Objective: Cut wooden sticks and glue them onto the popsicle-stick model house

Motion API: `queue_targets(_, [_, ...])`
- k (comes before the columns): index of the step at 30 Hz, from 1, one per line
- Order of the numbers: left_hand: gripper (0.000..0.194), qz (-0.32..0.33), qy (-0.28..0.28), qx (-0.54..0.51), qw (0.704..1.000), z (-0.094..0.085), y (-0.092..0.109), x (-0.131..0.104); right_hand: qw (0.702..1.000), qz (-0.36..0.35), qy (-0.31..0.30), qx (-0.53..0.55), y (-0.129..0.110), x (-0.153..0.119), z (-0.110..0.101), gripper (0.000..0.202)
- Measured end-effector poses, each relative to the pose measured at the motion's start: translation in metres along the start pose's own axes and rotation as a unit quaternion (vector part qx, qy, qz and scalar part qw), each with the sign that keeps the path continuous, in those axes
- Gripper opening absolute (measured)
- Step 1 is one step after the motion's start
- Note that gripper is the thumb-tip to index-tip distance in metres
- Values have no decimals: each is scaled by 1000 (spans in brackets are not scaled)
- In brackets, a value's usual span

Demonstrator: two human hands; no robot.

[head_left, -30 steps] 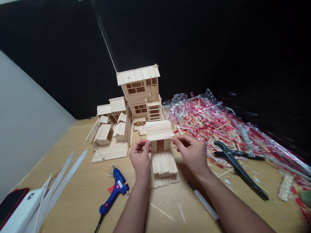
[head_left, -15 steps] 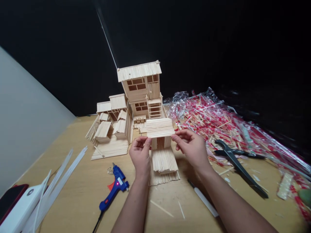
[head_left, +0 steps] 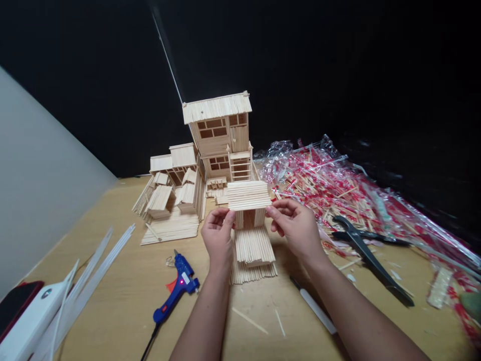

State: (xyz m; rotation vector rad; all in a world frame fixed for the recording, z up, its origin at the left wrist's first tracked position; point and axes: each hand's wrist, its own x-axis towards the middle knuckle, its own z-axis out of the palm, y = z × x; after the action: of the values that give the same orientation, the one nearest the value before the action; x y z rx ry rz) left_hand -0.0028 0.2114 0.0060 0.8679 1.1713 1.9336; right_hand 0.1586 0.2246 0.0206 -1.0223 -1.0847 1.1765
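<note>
A small roof panel of pale wooden sticks (head_left: 248, 194) lies at the upper end of a little stick-built structure (head_left: 255, 246) in front of me. My left hand (head_left: 220, 235) pinches the panel's near left corner between thumb and curled fingers. At its near right corner, my right hand (head_left: 295, 225) pinches the edge the same way. Below the panel are two upright stick walls and a sloping stick surface. Behind stands a taller two-storey stick house (head_left: 218, 130) with window openings and a ladder-like front.
Left of my arm lies a blue glue gun (head_left: 176, 286), its light glowing red. Low stick sheds (head_left: 165, 195) stand at the back left. White glue sticks (head_left: 101, 265) lie far left. Black-handled pliers (head_left: 372, 260), a knife (head_left: 313, 306) and a heap of red-clear wrappers (head_left: 311, 175) are to the right.
Both hands keep their pinch on the roof panel's corners. The whole view has shifted very slightly; the objects look otherwise the same.
</note>
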Motion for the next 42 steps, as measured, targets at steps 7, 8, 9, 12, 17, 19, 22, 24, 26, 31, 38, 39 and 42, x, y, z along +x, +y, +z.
queue_targets(7, [26,-27,-2,19,999,-1,0,1,999,21,-1,33,0,-2,2,35])
queue_targets(8, [26,-28,-2,25,999,-1,0,1,999,21,-1,38,0,-2,2,35])
queue_targets(9, [26,-27,-1,30,999,-1,1,1,999,21,-1,41,-1,-2,3,34])
queue_targets(12, [26,-23,2,35,999,-2,0,1,999,22,0,47,-2,-3,4,34])
queue_targets(17, [26,-30,2,30,999,-4,-3,2,999,24,0,46,-3,-4,5,33])
queue_targets(19, [26,-30,1,30,999,-4,-4,2,999,26,1,47,-3,-3,6,33])
queue_targets(22, [26,-32,-3,23,999,-3,-4,3,998,34,3,60,-3,-2,7,34])
queue_targets(24, [26,-33,-5,17,999,-2,-3,2,997,40,4,70,-3,-2,7,34])
queue_targets(26, [25,-32,-6,17,999,-1,-3,2,996,40,3,75,-3,-2,7,34])
queue_targets(31, [25,-35,-11,13,999,-1,-3,1,997,35,4,72,-2,-2,8,33])
queue_targets(38, [29,-48,-4,-3,999,1,-2,2,997,30,4,72,-1,-1,8,31])
queue_targets(39, [29,-46,-3,-3,999,1,-3,2,997,30,3,73,-2,-1,8,31])
queue_targets(42, [27,-27,-7,14,1000,-1,-5,2,997,34,-2,73,-3,0,7,31])
